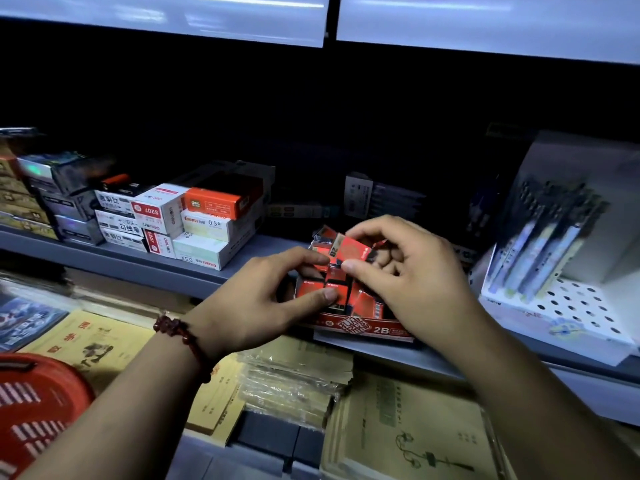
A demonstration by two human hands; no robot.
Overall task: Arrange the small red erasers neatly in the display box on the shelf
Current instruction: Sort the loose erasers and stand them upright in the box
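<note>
Erasers fill much of the display box at the shelf edge, though several lie crooked. Right hand pinches one red eraser above them; left hand grips those on the box's left. Seating and straightening remain.

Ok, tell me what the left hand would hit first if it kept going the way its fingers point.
The left hand points right, into the display box. It would first press against the red erasers its fingertips already touch; beyond them is probably the right hand.
</note>
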